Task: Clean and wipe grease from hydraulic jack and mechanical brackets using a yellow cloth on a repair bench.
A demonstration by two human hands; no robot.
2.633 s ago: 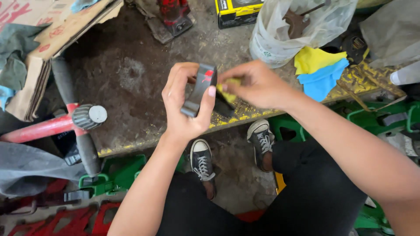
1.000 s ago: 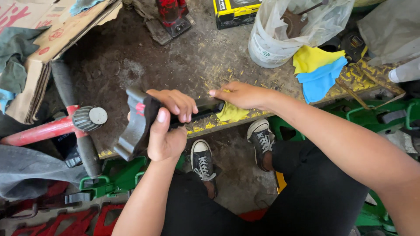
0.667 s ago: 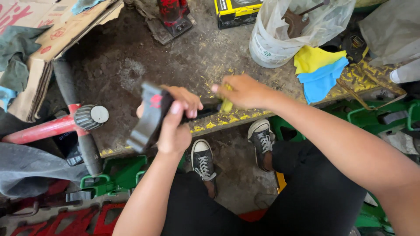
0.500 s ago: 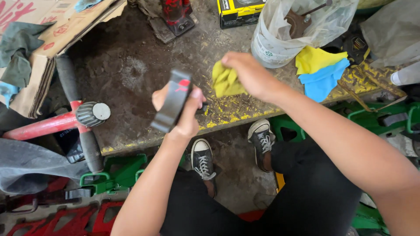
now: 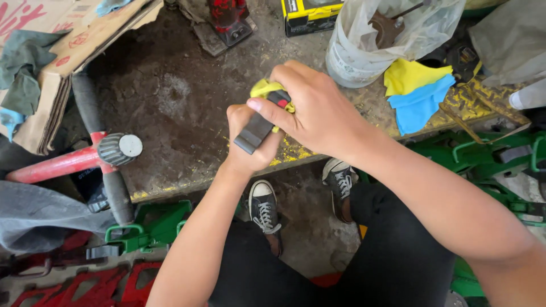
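Observation:
My left hand grips a dark grey handle-like tool part with a red patch near its top, held upright above the front edge of the dirty workbench. My right hand closes over the top of that part and presses a yellow cloth against it. Most of the cloth is hidden under my fingers.
A yellow rag and a blue rag lie at the right beside a plastic bag over a white bucket. A red and grey handle lies at the left, cardboard at the far left, and a yellow box at the back. Green frames stand below.
My left hand lifted the dark part from the bench edge and turned it upright. My right hand picked up the yellow cloth and brought it onto the part's top.

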